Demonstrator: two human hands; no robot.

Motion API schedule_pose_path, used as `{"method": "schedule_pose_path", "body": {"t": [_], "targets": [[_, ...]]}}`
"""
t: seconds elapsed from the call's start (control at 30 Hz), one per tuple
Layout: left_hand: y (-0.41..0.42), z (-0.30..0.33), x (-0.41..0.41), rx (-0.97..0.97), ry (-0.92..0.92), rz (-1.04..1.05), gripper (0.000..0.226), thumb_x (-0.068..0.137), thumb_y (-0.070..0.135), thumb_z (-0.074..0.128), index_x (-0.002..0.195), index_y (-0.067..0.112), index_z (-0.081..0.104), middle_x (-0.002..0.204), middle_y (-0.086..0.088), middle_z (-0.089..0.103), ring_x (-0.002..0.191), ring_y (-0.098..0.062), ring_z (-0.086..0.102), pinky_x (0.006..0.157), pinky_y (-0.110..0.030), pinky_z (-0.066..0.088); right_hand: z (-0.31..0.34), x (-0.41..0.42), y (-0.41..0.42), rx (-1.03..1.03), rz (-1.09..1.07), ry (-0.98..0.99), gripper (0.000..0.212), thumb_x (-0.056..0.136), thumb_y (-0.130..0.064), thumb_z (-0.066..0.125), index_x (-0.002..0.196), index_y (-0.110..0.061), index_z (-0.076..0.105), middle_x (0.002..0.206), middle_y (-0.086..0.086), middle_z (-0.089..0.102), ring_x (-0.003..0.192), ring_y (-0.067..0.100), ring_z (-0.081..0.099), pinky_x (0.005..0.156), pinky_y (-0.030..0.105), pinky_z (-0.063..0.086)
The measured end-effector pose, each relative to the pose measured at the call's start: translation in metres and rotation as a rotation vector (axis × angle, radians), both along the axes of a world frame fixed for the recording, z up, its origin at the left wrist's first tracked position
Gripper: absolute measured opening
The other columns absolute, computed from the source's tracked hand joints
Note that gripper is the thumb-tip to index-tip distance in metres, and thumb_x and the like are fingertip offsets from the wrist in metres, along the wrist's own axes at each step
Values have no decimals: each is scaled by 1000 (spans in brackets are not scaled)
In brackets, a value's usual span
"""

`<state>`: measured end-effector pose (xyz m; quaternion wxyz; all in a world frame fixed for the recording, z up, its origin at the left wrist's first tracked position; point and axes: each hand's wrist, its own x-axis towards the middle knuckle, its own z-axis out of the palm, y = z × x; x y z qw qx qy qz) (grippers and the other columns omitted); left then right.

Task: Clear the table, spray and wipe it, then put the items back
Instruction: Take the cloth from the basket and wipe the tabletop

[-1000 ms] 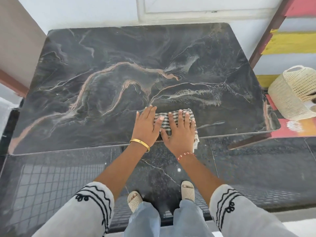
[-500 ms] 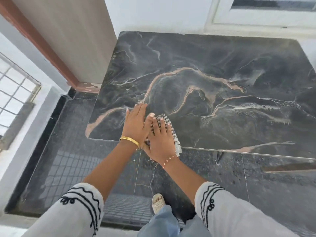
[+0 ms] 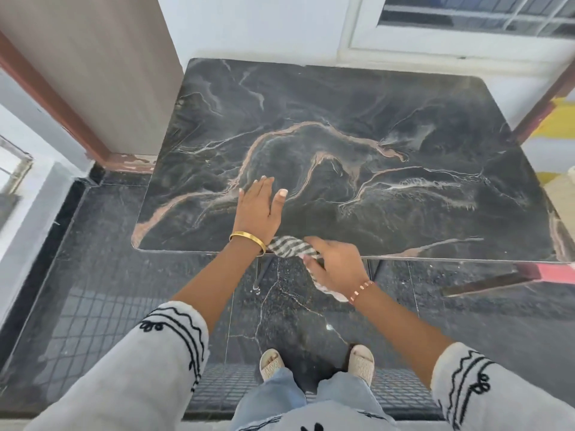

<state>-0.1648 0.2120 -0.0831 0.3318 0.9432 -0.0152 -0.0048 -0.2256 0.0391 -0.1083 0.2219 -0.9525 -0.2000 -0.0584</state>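
Note:
The dark marble-patterned table [image 3: 389,135] fills the middle of the view, its top bare. My left hand [image 3: 258,206] lies flat on it near the front edge, fingers spread, holding nothing. My right hand [image 3: 336,265] grips a black-and-white checked cloth [image 3: 291,246] at the table's front edge. Part of the cloth rests on the edge and part hangs down below my palm.
A beige door with a red-brown frame [image 3: 93,88] stands to the left of the table. A white window frame [image 3: 466,42] runs along the back wall. A red and yellow painted structure [image 3: 550,113] borders the right side. The dark tiled floor [image 3: 93,275] lies below, with my feet on it.
My right hand has pulled the cloth back to the table's front edge and bunched it. My left hand has come off the cloth and now lies flat on the table.

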Motion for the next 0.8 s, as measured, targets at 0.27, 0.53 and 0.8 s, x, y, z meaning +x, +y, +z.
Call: {"method": "schedule_pose_path", "body": {"t": [0.27, 0.53, 0.8], "targets": [[-10, 7, -1, -125, -23, 91, 51, 98, 36, 24, 137, 6, 36, 146, -12, 37, 139, -25, 28, 117, -47, 12, 33, 55, -45, 1251, -658, 1083, 32, 88, -39, 58, 95, -9, 62, 82, 10, 60, 72, 21, 55, 71, 32, 45], [-18, 1, -4, -100, -7, 83, 51, 97, 35, 24, 137, 6, 37, 146, -12, 37, 139, -25, 28, 118, -45, 6, 28, 66, -89, 305, -830, 78, 21, 90, -18, 51, 96, -2, 63, 103, 20, 61, 97, 37, 56, 85, 38, 42], [-42, -8, -4, -80, 47, -9, 51, 97, 36, 25, 138, 8, 35, 148, -12, 34, 140, -24, 25, 117, -43, 5, -8, 36, -56, -433, -398, 236, 62, 92, -41, 45, 145, -16, 24, 119, 13, 51, 108, 31, 50, 88, 39, 42]]}}
